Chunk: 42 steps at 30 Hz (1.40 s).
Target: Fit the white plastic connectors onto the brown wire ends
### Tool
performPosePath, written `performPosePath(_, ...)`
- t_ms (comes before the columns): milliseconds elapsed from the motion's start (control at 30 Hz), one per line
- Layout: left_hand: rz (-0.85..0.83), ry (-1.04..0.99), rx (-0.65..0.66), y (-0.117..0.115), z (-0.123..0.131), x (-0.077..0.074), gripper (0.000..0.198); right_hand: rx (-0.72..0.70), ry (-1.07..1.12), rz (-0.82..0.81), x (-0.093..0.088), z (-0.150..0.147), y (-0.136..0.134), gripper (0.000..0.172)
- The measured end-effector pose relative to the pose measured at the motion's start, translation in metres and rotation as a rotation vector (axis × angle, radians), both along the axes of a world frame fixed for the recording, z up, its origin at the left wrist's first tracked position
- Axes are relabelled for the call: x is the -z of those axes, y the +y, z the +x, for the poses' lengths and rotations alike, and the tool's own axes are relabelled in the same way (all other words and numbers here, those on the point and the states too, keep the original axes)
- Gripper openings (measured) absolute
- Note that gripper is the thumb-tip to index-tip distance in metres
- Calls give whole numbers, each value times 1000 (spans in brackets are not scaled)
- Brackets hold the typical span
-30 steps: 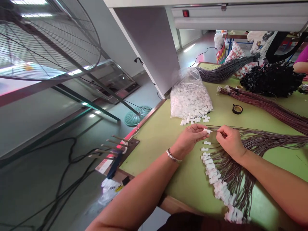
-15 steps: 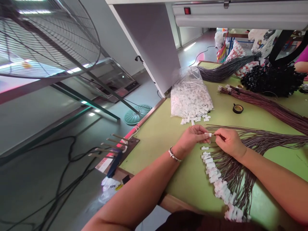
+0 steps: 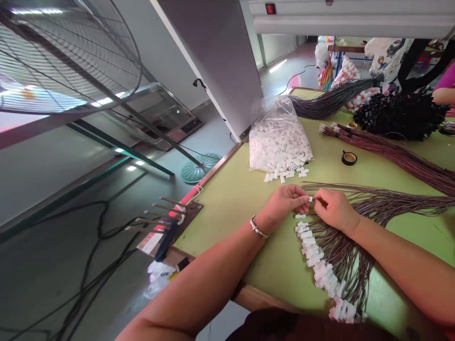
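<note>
Between the thumb and fingers of my left hand (image 3: 289, 200) is a small white plastic connector (image 3: 310, 199). My right hand (image 3: 333, 208) pinches a thin brown wire right beside it; the wire's end is hidden by the fingers and the connector. Below my hands, a slanting row of white connectors (image 3: 314, 255) lies on the green tabletop, each on the end of a brown wire. Those wires (image 3: 355, 251) fan out under my right forearm. More brown wires (image 3: 384, 196) stretch off to the right behind my hands.
Behind my hands stands a clear plastic bag (image 3: 280, 137) of white connectors, some spilled at its mouth. A roll of black tape (image 3: 349, 157), a brown wire bundle (image 3: 391, 149) and a black heap (image 3: 398, 116) lie farther back. A pegged rack (image 3: 177, 218) sits at the left edge.
My right hand has come closer to the connector in my left hand, and the gap with bare wire between them has narrowed. The whole view has shifted slightly.
</note>
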<state>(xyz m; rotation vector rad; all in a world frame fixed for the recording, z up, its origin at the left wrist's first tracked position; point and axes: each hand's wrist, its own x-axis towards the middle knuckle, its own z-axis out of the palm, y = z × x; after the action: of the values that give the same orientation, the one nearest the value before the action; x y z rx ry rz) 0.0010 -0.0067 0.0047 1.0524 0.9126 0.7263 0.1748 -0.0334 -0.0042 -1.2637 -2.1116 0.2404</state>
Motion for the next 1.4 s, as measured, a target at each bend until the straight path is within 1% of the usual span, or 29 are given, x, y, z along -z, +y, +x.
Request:
performPosePath(67, 3, -10, -13, 1, -1, 1, 31, 20, 71, -67, -2, 1, 0, 11)
performPosePath(167, -1, 0, 6, 2, -2, 3, 31, 22, 89, -91, -3, 1, 0, 14)
performPosePath(333, 24, 24, 41, 2, -1, 3, 30, 25, 5, -69, -2, -1, 0, 15)
performPosePath(467, 28, 55, 38, 2, 3, 6, 29, 34, -56, -44, 0, -3, 0, 18)
performPosePath(633, 23, 75, 24, 1, 6, 6, 25, 31, -108, -64, 2, -3, 0, 19)
performPosePath(833, 44, 3, 0, -1, 4, 6, 24, 56, 8, -135, 0, -1, 1, 15)
performPosePath(1000, 74, 7, -50, 0, 3, 8, 22, 67, 70, -176, 0, -1, 2, 14)
performPosePath(1167, 82, 41, -24, -1, 4, 6, 25, 69, 53, -185, -2, -1, 1, 13)
performPosePath(1400, 153, 97, -24, -7, 11, 10, 20, 57, 36, -218, 0, -3, 2, 15)
